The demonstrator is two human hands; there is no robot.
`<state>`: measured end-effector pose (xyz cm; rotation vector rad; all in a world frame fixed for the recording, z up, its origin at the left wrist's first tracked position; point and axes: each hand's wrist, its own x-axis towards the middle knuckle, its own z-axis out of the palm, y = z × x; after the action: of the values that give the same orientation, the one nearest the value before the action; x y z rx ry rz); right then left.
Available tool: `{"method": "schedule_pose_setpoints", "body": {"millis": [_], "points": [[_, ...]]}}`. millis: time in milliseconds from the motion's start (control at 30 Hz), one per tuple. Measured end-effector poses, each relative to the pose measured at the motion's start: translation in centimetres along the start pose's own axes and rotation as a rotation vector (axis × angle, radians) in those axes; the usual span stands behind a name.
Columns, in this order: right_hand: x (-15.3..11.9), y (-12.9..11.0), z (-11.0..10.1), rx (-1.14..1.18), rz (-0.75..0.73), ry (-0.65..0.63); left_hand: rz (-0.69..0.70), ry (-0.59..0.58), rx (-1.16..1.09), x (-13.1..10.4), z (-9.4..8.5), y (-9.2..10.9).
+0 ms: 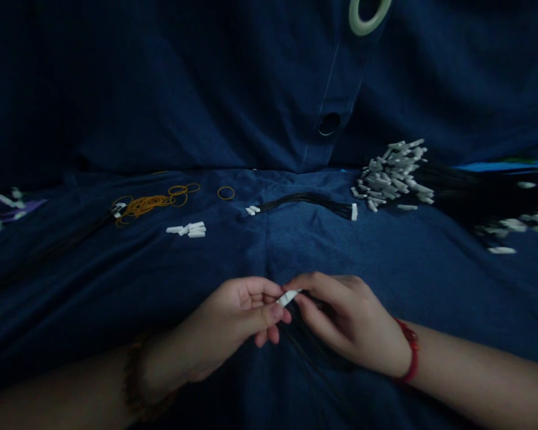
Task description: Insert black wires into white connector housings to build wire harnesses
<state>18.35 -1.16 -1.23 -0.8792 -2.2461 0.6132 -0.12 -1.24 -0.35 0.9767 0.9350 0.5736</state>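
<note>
My left hand (255, 310) pinches a small white plastic connector (289, 297) between thumb and fingers, in the lower middle of the head view. My right hand (347, 310) is closed at the connector's right end, its thumb and forefinger pinched at thin black wires. Those wires (307, 346) hang down dimly below the hands; the exact grip is hard to see in the shade. Beyond the hands lies a black wire bundle (309, 198) with white connectors at both ends. Several loose white connectors (190, 229) lie to its left.
Orange rubber bands (150, 205) are heaped at the left, with a single band (226, 192) apart. A large pile of white-ended wires (392, 173) is at the back right. Dark blue cloth (233, 257) covers the surface and hangs behind, with a pale ring (363, 28) at the top.
</note>
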Motion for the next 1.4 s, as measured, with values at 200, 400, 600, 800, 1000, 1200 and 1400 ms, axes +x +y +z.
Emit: {"method": "schedule_pose_setpoints", "body": {"millis": [200, 400, 600, 800, 1000, 1200, 1400], "points": [[-0.07, 0.07, 0.11, 0.0, 0.014, 0.016, -0.004, 0.058, -0.03, 0.12, 0.36, 0.36], [-0.02, -0.36, 0.15, 0.049, 0.024, 0.027, -0.02, 0.059, -0.025, 0.02, 0.37, 0.25], [-0.16, -0.47, 0.1, 0.042, 0.004, 0.02, 0.0, 0.031, -0.029, 0.07, 0.18, 0.06], [-0.06, -0.41, 0.07, 0.01, -0.003, 0.023, -0.011, 0.023, 0.003, 0.08, 0.03, 0.1], [-0.18, -0.48, 0.01, -0.072, -0.048, 0.049, -0.008, 0.049, 0.029, 0.02, 0.09, 0.19], [-0.1, -0.42, -0.07, -0.089, -0.058, 0.057, -0.019, 0.057, 0.041, 0.04, 0.09, 0.17], [-0.13, -0.3, 0.0, -0.088, -0.064, 0.04, -0.002, 0.045, 0.045, 0.06, 0.02, -0.03]]}}
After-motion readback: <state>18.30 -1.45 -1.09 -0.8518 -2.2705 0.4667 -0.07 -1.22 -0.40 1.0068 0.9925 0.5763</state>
